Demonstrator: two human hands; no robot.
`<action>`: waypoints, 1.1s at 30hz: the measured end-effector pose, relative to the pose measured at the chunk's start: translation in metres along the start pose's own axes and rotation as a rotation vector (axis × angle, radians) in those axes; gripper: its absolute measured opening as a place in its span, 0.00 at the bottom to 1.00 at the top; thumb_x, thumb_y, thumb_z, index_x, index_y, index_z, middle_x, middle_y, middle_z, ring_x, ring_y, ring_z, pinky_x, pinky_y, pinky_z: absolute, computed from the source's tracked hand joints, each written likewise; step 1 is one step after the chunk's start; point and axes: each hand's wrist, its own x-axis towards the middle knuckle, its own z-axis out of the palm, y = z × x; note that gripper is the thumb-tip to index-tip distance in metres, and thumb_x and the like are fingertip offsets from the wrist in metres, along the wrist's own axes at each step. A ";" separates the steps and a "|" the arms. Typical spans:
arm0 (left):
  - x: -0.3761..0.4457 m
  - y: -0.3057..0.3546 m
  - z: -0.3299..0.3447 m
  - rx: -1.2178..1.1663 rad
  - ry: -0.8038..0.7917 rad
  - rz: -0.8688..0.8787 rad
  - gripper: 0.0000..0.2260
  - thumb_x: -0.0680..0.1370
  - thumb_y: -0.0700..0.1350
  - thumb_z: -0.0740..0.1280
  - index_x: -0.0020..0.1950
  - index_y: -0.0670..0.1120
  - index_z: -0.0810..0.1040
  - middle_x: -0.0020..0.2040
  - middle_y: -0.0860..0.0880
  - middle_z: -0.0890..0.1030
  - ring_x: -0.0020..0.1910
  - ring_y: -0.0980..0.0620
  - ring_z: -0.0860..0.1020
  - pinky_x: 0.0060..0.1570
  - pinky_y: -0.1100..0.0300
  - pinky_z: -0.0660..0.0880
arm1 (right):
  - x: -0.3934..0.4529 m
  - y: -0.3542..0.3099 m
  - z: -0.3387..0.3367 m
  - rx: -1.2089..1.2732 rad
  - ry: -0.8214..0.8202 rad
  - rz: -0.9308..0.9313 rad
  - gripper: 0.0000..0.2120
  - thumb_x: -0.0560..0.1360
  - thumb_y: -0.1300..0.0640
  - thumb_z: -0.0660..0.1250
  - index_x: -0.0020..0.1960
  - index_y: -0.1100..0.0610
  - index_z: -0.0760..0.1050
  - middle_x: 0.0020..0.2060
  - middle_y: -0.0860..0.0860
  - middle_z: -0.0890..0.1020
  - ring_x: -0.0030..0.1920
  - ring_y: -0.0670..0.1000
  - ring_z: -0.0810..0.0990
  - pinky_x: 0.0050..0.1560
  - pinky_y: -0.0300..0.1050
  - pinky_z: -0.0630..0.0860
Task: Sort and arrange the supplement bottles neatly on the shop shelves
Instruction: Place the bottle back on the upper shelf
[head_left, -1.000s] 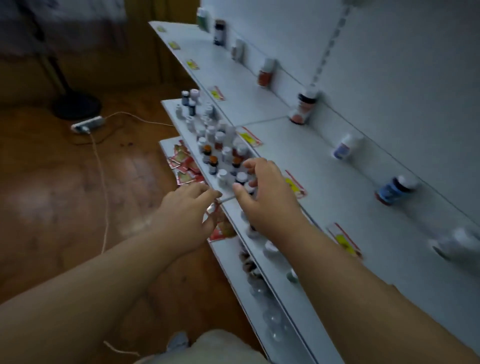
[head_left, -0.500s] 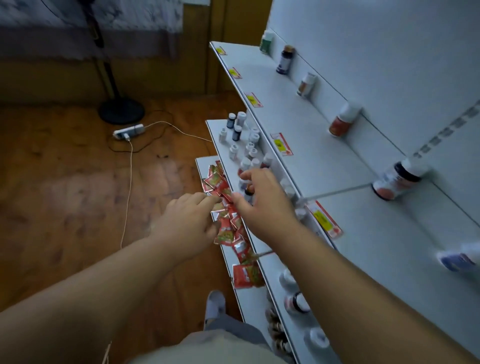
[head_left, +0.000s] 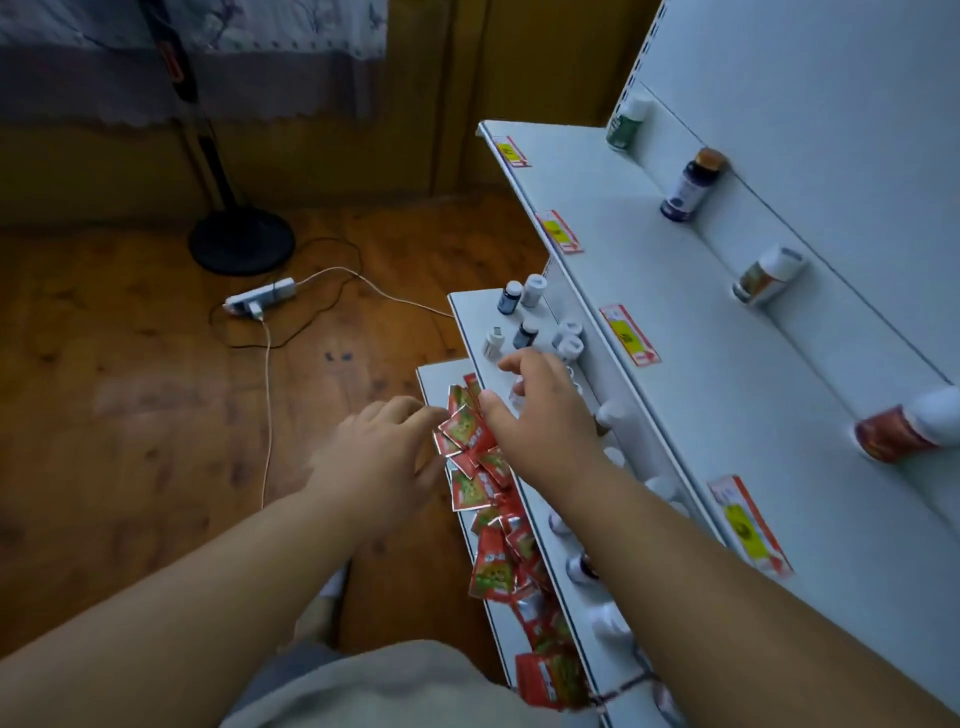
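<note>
While both hands (head_left: 384, 457) (head_left: 545, 410) hover spread and empty, bottles (head_left: 524, 332) stand just beyond the right fingers (head_left: 511, 364).

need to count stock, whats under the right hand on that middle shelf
The right hand hovers, fingers spread, over the middle shelf. Small bottles stand just beyond its fingertips. Whatever sits directly beneath the palm is covered, so it can't be counted.

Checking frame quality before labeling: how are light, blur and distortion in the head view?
Head view: dim, bluish light, no glare; wide-angle bend along the top shelf edge; left hand softly motion-blurred; right hand sharper; the red sachets read clearly.
</note>
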 end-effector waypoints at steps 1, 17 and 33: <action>0.025 -0.017 -0.002 0.005 -0.003 0.033 0.22 0.77 0.58 0.60 0.71 0.55 0.70 0.66 0.52 0.74 0.63 0.47 0.73 0.58 0.50 0.71 | 0.022 -0.001 0.012 -0.001 0.015 0.032 0.14 0.77 0.50 0.66 0.61 0.50 0.70 0.56 0.47 0.72 0.53 0.45 0.73 0.51 0.39 0.70; 0.329 -0.146 0.138 -0.164 -0.197 0.066 0.24 0.79 0.54 0.64 0.73 0.51 0.67 0.68 0.48 0.73 0.61 0.44 0.75 0.58 0.50 0.72 | 0.268 0.168 0.203 -0.073 0.022 0.452 0.30 0.76 0.51 0.69 0.74 0.51 0.59 0.70 0.54 0.65 0.65 0.54 0.71 0.56 0.41 0.66; 0.412 -0.188 0.254 -0.494 -0.213 -0.090 0.20 0.81 0.57 0.58 0.71 0.54 0.68 0.69 0.50 0.72 0.67 0.48 0.70 0.64 0.45 0.69 | 0.342 0.257 0.293 0.287 0.303 0.662 0.19 0.72 0.59 0.71 0.58 0.47 0.68 0.54 0.50 0.76 0.46 0.49 0.78 0.47 0.43 0.76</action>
